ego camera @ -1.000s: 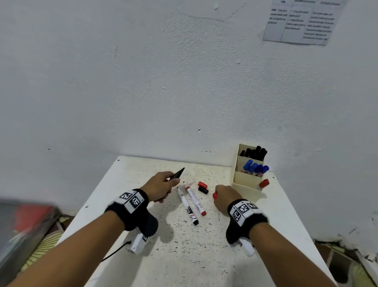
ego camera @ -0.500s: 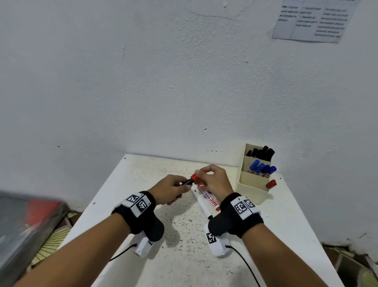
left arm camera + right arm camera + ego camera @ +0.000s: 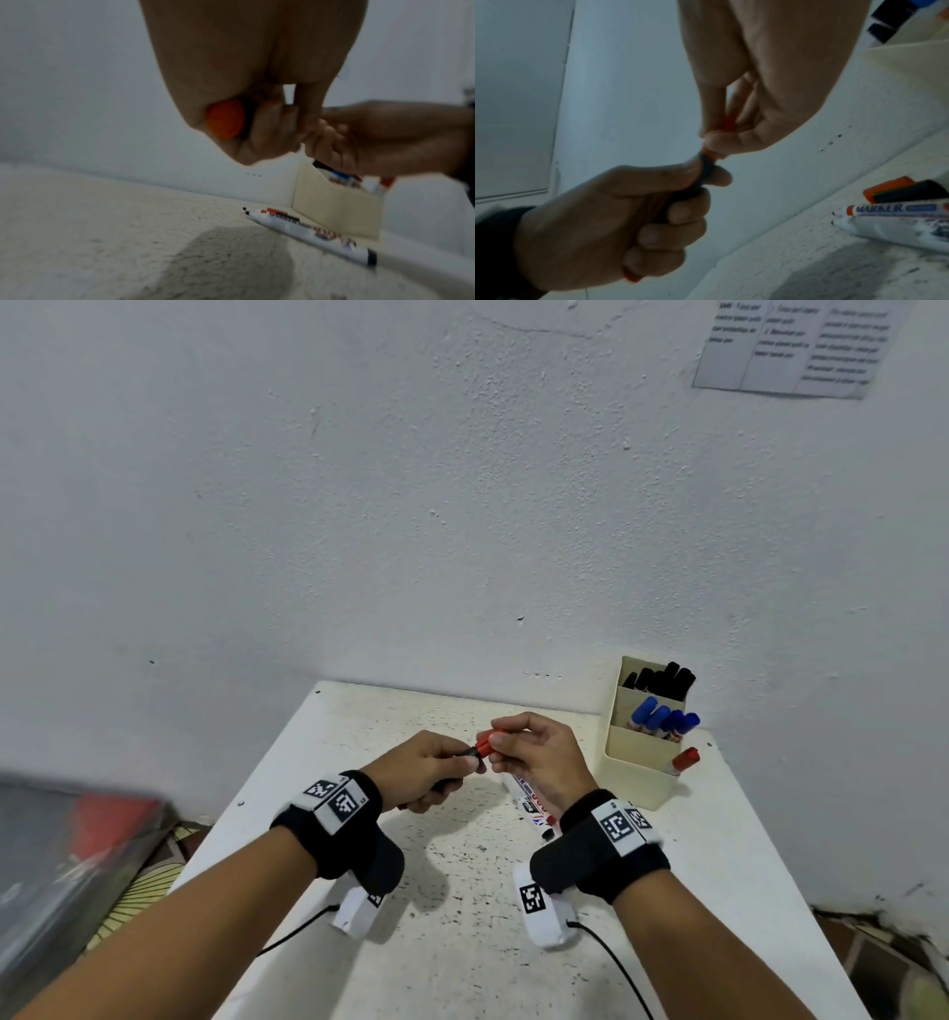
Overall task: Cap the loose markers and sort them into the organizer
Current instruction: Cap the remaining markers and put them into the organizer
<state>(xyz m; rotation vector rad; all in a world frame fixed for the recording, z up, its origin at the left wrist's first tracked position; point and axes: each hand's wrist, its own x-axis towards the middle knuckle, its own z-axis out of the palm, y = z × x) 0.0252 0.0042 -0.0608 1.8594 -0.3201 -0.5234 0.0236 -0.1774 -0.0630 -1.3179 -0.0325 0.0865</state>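
Red cap (image 3: 485, 743) pinched by right hand (image 3: 539, 757) against dark marker (image 3: 680, 199) gripped in left hand (image 3: 426, 770), above table (image 3: 462, 968) middle, two uncapped markers (image 3: 529, 801) beneath, organizer (image 3: 639, 762) at far right corner.

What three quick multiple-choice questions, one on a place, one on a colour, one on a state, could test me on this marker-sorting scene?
1. Where does the organizer stand?
A. at the table's far right, near the wall
B. at the table's left front corner
C. on the floor

2. What colour is the cap pinched by the right hand?
A. green
B. red
C. yellow

3. What is the left hand doing?
A. lying flat on the table
B. gripping a dark marker
C. reaching into the organizer

Answers: 1 A, the head view shows it there; 2 B, red shows between the fingertips; 3 B, its fingers curl round the barrel.
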